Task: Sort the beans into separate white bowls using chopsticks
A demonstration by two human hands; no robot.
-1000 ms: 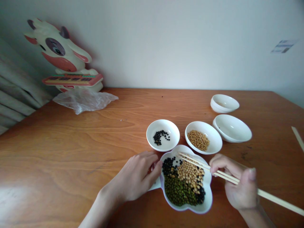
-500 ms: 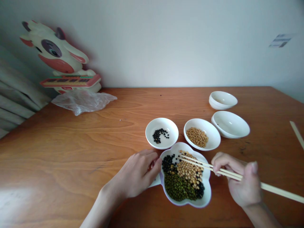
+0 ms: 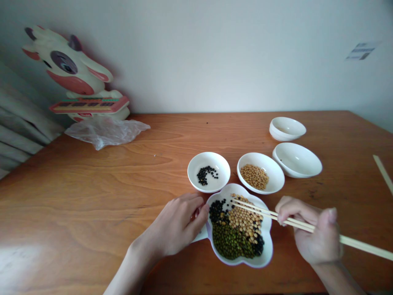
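My left hand (image 3: 175,224) grips the left rim of a white flower-shaped dish (image 3: 266,237). The dish holds black beans (image 3: 217,211), soybeans (image 3: 245,219) and mung beans (image 3: 229,241) in touching heaps. My right hand (image 3: 313,231) is shut on a pair of wooden chopsticks (image 3: 294,222), whose tips sit above the soybeans. Just beyond the dish, a white bowl (image 3: 222,174) holds a few black beans, and another white bowl (image 3: 274,174) holds soybeans.
Two more white bowls (image 3: 297,160) (image 3: 287,128) stand at the right on the wooden table (image 3: 92,196), with no beans visible inside. A cow-shaped toy (image 3: 66,69) and plastic bag (image 3: 106,133) sit at the far left. A wooden stick (image 3: 383,174) lies at the right edge.
My right hand has shifted slightly right, and the chopsticks lie flatter. The whole view has drifted slightly, while the bean heaps look unchanged.
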